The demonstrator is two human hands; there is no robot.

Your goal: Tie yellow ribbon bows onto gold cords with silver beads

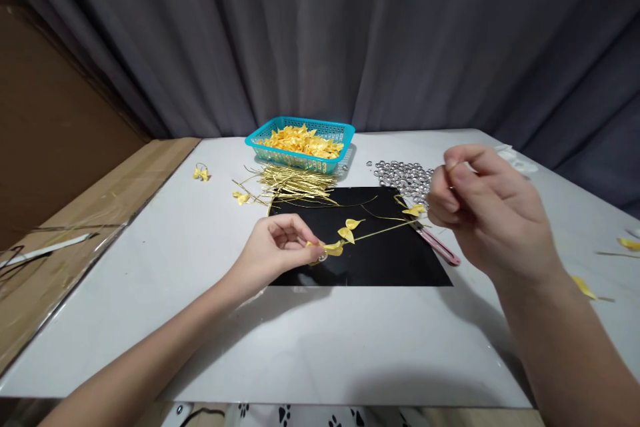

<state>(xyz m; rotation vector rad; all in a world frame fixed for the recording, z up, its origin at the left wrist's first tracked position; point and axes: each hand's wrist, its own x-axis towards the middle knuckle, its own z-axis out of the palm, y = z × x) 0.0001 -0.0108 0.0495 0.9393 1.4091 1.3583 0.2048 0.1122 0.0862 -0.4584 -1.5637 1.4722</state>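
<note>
My left hand (pixel 277 243) is closed in a pinch on a small yellow ribbon bow (pixel 333 248) over the black mat (pixel 365 260). A thin gold wire (pixel 383 230) runs from that bow up to the right, with another yellow bow (pixel 349 229) on it. My right hand (pixel 480 203) is raised above the mat's right edge, fingers pinched on the wire's far end. One more yellow bow (pixel 414 211) lies near the right hand.
A teal basket (pixel 300 141) of yellow bows stands at the back, a heap of gold wires (pixel 295 181) before it. Silver rings (pixel 403 175) lie to its right. Pink-handled tool (pixel 439 247) on the mat's right edge. Loose bows (pixel 201 173) dot the white table (pixel 320 340). Cardboard (pixel 75 213) at left.
</note>
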